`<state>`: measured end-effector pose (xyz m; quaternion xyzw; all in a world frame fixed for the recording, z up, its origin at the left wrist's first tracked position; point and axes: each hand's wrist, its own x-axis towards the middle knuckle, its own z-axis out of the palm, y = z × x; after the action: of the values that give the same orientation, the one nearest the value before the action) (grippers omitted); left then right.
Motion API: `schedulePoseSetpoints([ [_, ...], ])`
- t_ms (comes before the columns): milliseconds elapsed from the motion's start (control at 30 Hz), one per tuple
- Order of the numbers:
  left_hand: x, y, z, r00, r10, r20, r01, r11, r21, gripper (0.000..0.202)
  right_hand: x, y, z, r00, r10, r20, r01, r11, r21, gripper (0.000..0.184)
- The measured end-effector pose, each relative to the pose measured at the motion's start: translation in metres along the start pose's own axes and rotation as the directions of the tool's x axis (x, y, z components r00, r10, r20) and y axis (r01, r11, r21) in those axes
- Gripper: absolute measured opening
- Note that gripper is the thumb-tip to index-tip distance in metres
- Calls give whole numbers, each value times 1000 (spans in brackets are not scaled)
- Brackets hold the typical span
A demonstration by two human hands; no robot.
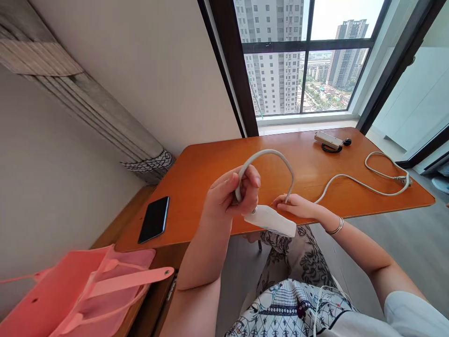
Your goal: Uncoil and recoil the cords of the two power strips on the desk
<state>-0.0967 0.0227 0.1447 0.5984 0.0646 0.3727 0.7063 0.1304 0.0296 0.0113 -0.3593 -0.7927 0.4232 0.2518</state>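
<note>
My left hand (pixel 236 192) is closed around a white cord (pixel 277 153) and is raised over the table's front edge. Just below it hangs a white power strip (pixel 271 220), tilted down to the right; its socket face cannot be made out. From my left hand the cord arches up and comes down to my right hand (pixel 296 206). My right hand rests low at the table edge with the cord passing through its fingers; its thumb is hidden. Beyond it, the cord runs over the tabletop to a plug (pixel 403 180) at the right.
On the brown table (pixel 210 164), a black phone (pixel 154 219) lies at the left. A second power strip (pixel 329 140) with a black cord is at the back right. A pink bag (pixel 80 290) is at the lower left. Behind the table is a window (pixel 308 47).
</note>
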Motion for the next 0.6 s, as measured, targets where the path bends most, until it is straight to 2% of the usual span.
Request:
schedulePoseSetpoints([
  [67, 1, 1, -4, 994, 75, -85, -74, 997, 14, 39, -13, 2, 6, 999, 29, -30, -32, 992, -121, 33],
  [133, 4, -1, -7, 977, 125, -171, -119, 992, 44, 37, -27, 4, 11, 981, 27, -190, -75, 964, -254, 39],
  [167, 7, -3, -8, 967, 141, -213, -131, 990, 58, 36, -34, 5, 11, 957, 10, -289, -103, 946, -308, 43],
  [267, 15, -11, -12, 928, 160, -336, -138, 987, 86, 32, -49, 3, 5, 826, -111, -552, -159, 895, -418, 53],
  [333, 20, -17, -15, 906, 182, -381, -152, 982, 108, 34, -54, -1, -2, 742, -211, -637, -197, 839, -507, 57],
  [367, 22, -20, -16, 899, 205, -388, -171, 978, 121, 36, -55, -4, -5, 724, -245, -645, -228, 797, -559, 58],
  [400, 24, -23, -16, 893, 228, -388, -189, 972, 136, 39, -55, -8, -7, 726, -265, -634, -260, 748, -610, 58],
  [467, 27, -27, -16, 885, 255, -388, -206, 965, 163, 43, -57, -17, -8, 770, -271, -578, -303, 642, -704, 56],
  [533, 30, -31, -15, 887, 255, -386, -192, 962, 195, 44, -58, -28, -5, 819, -270, -507, -301, 550, -779, 52],
  [600, 33, -37, -13, 890, 252, -380, -166, 955, 245, 45, -61, -40, 0, 843, -302, -445, -267, 482, -834, 46],
])
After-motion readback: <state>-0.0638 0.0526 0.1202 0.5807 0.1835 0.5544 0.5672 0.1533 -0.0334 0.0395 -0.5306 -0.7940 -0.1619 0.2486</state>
